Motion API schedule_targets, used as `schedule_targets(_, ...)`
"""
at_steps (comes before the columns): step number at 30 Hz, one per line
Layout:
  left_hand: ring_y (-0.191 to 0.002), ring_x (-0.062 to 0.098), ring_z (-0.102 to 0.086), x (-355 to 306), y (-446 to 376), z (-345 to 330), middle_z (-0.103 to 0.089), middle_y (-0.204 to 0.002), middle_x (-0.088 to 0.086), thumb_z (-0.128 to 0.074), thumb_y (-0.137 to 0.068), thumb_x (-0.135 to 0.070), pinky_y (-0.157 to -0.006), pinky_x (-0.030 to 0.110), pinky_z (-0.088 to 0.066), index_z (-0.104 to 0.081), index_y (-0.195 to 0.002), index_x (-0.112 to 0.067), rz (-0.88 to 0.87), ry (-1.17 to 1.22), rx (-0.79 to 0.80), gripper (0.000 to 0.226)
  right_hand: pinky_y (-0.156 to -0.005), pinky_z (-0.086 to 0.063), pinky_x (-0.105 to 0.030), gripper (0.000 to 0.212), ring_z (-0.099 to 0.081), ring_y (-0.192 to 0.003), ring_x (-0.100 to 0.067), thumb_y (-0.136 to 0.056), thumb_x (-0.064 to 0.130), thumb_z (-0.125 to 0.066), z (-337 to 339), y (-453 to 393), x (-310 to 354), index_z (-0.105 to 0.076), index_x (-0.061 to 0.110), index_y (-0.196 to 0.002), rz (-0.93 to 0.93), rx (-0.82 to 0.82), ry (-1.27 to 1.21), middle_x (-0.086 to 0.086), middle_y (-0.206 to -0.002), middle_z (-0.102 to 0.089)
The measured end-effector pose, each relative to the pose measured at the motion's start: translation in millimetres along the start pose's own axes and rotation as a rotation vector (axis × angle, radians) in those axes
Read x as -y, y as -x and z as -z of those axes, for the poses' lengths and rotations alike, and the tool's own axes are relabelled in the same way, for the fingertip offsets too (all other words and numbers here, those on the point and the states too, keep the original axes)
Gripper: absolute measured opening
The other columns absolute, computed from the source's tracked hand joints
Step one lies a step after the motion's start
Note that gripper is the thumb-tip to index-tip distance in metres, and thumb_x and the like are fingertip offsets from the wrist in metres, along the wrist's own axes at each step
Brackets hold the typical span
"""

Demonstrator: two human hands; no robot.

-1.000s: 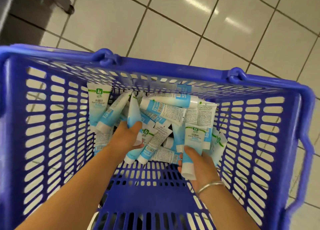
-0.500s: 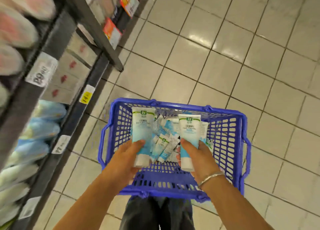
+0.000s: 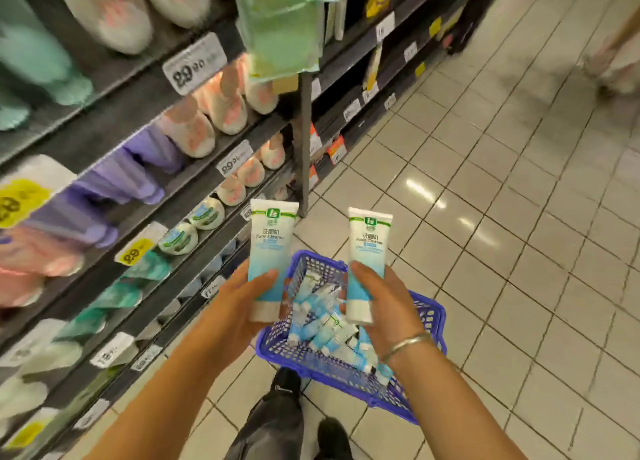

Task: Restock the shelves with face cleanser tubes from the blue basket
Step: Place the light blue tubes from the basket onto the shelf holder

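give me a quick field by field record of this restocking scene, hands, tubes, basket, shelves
left hand: left hand grips left tube, upright, cap end down
right hand: right hand grips right tube, upright, cap end down
wrist: bracelet on the right wrist
basket: blue basket on the tiled floor, below the hands
basket contents: loose pile of tubes
shelves: shelving on the person's left, stocked, with price tags
stage: both tubes lifted, none shelved yet
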State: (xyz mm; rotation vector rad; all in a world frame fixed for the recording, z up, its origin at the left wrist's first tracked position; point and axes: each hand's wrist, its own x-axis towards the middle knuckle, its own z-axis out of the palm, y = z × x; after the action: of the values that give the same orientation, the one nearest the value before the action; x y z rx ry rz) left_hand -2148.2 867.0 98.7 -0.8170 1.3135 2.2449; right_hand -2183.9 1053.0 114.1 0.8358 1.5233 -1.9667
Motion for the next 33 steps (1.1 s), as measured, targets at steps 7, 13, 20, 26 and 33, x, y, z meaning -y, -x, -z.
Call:
schedule_targets(7, -0.067, 0.011, -0.066, -38, 108, -31, -0.071, -0.081, -0.002, -0.068, -0.073, -0.014, -0.057, 0.026, -0.054, -0.060, -0.110, -0.024, -0.188, 0.101, -0.030, 0.039, -0.044, -0.046, -0.024, 0.004, -0.058, -0.049, -0.012, -0.087, 0.012, -0.059, -30, 82, 47, -0.057, 0.015, -0.089, 0.147, 0.144, 0.035, 0.001, -0.061, -0.060)
schedule_targets(13, -0.061, 0.010, -0.063, -34, 214, -29, -0.069, -0.075, -0.002, -0.061, -0.071, -0.018, -0.052, 0.021, -0.051, -0.056, -0.109, -0.019, -0.409, 0.233, -0.272, 0.038, -0.038, -0.046, -0.021, 0.011, -0.059, -0.048, -0.013, -0.087, 0.013, -0.058, -64, 152, 47, -0.055, 0.011, -0.097, 0.145, 0.405, 0.186, -0.005, -0.066, -0.060)
schedule_targets(20, -0.061, 0.011, -0.065, 12, 343, -11, -0.069, -0.076, 0.002, -0.059, -0.074, -0.019, -0.052, 0.024, -0.053, -0.056, -0.109, -0.013, -0.612, 0.387, -0.512, 0.035, -0.045, -0.050, -0.021, 0.006, -0.060, -0.049, -0.008, -0.086, 0.013, -0.058, -95, 237, 16, -0.059, 0.017, -0.091, 0.094, 0.792, 0.363, 0.004, -0.058, -0.066)
schedule_targets(26, -0.066, 0.011, -0.066, 18, 444, 11, -0.070, -0.076, 0.001, -0.061, -0.073, -0.025, -0.052, 0.025, -0.053, -0.056, -0.113, -0.017, -0.836, 0.408, -0.703, 0.041, -0.046, -0.051, -0.025, 0.035, -0.062, -0.059, -0.015, -0.067, 0.030, -0.064, -143, 321, 3, -0.060, 0.017, -0.099, 0.118, 1.070, 0.551, -0.001, -0.070, -0.066)
schedule_targets(33, -0.067, 0.012, -0.065, 42, 546, 58, -0.069, -0.078, 0.002, -0.063, -0.072, -0.028, -0.055, 0.028, -0.053, -0.055, -0.114, -0.018, -0.942, 0.390, -0.790, 0.043, -0.044, -0.051, -0.025, 0.034, -0.060, -0.055, -0.015, -0.074, 0.029, -0.059, -200, 411, -64, -0.058, 0.010, -0.103, 0.068, 1.200, 0.508, -0.007, -0.075, -0.063)
